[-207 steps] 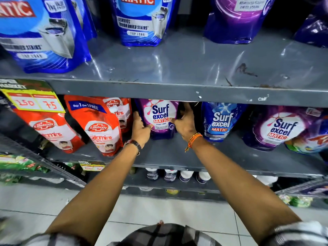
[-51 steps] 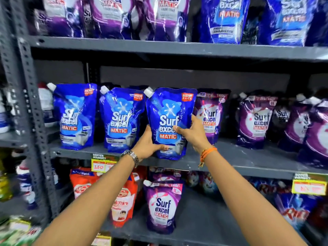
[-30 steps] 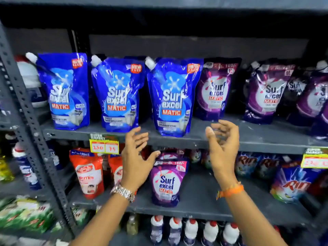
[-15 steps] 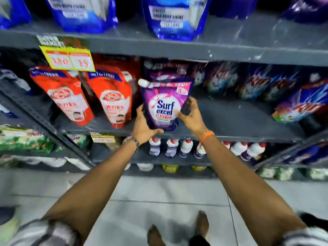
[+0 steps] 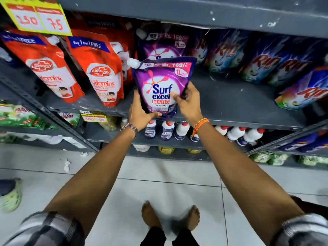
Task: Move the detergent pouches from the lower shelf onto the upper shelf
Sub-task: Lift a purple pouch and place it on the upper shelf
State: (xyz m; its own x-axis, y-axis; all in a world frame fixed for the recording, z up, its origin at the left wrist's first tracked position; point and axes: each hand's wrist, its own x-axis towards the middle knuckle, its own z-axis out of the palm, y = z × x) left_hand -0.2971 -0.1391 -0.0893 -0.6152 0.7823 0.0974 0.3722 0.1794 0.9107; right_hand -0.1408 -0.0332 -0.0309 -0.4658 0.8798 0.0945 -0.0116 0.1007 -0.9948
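A purple Surf Excel pouch (image 5: 160,80) with a white spout stands upright at the front edge of the lower shelf (image 5: 230,110). My left hand (image 5: 141,111) grips its lower left side and bottom. My right hand (image 5: 188,102) holds its right edge, thumb across the label. A second purple pouch (image 5: 159,46) stands right behind it, half hidden. The upper shelf (image 5: 195,13) shows only as a grey front lip along the top; its contents are out of view.
Red Lifebuoy pouches (image 5: 99,68) stand left of the held pouch, Rin pouches (image 5: 266,59) to the right. A yellow price tag (image 5: 37,16) hangs top left. White bottles (image 5: 166,130) fill the shelf below. My bare feet (image 5: 170,215) stand on the tiled floor.
The view dropped from the upper shelf, where a blue pouch was let go, to the lower shelf. Both hands took hold of the purple pouch and have drawn it toward the shelf's front edge.
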